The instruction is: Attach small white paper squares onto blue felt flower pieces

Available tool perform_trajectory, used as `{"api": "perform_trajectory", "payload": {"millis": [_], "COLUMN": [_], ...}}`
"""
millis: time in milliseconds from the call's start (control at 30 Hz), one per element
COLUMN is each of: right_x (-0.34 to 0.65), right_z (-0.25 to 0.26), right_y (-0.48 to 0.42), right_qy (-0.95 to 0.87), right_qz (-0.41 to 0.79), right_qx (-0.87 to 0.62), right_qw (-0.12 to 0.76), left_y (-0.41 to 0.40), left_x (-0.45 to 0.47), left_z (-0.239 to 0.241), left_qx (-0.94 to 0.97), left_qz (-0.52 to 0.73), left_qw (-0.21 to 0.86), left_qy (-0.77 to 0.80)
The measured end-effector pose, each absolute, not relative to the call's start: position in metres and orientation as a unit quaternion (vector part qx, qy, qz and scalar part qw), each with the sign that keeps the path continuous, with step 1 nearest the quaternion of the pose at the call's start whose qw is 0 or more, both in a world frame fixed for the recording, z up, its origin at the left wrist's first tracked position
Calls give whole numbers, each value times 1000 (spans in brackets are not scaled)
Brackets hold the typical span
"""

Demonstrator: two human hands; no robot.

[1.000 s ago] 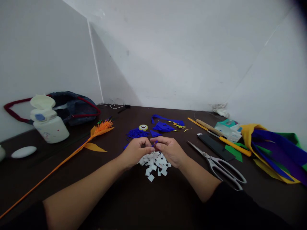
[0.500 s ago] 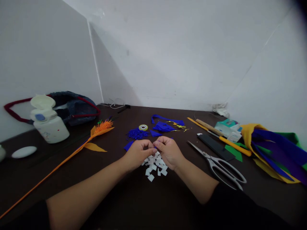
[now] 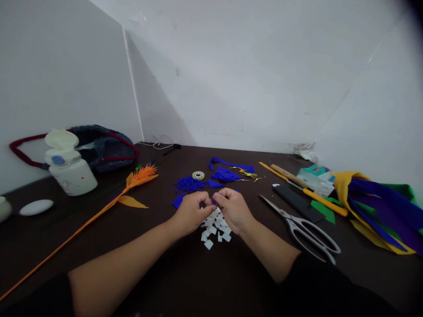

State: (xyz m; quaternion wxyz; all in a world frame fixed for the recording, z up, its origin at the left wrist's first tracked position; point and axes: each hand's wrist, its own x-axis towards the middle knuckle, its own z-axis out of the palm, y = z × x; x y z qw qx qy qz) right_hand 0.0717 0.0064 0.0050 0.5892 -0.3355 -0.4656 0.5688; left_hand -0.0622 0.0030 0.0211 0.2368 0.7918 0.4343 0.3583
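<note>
My left hand (image 3: 191,213) and my right hand (image 3: 234,211) meet fingertip to fingertip, both closed in a pinch. A tiny piece of blue crepe paper (image 3: 214,203) shows between them, mostly hidden by the fingers. Right below lies a pile of small white paper squares (image 3: 211,230). Just beyond my left hand is a heap of blue paper bits (image 3: 190,184), with a round yellow-rimmed spool (image 3: 198,175) behind it. Cut blue crepe paper (image 3: 226,175) and thin yellow shreds (image 3: 250,174) lie past my right hand.
Scissors (image 3: 299,224), a black strip (image 3: 295,201) and a yellow-handled tool (image 3: 324,201) lie at right, beside folded coloured crepe paper (image 3: 380,211). On the left are an orange paper flower (image 3: 127,189), a white bottle with its lid up (image 3: 74,176) and a dark bag (image 3: 109,152).
The hands stay together at nearly the same spot, with only slight finger movement. The whole view has shifted a little.
</note>
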Motion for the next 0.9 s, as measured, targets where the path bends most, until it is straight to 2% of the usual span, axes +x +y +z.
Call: {"api": "perform_trajectory", "payload": {"millis": [200,367,633,767,900], "right_x": [75,74,71,78,86], "right_z": [2,3,4,8,9], "right_y": [10,10,7,9,8], "right_qy": [-489,-486,-474,-444,-453], "right_qz": [556,539,534,611,671], "right_qx": [-345,-357,-374,-313,-249], "right_qw": [577,588,592,576,531], "left_y": [3,3,1,0,2], "left_x": [-61,-60,-62,-63,-64], "left_z": [20,20,26,26,23], "left_qx": [808,809,807,780,749], "left_qz": [332,325,349,351,371], "left_qw": [115,112,216,319,373], "left_qy": [473,478,424,408,403]}}
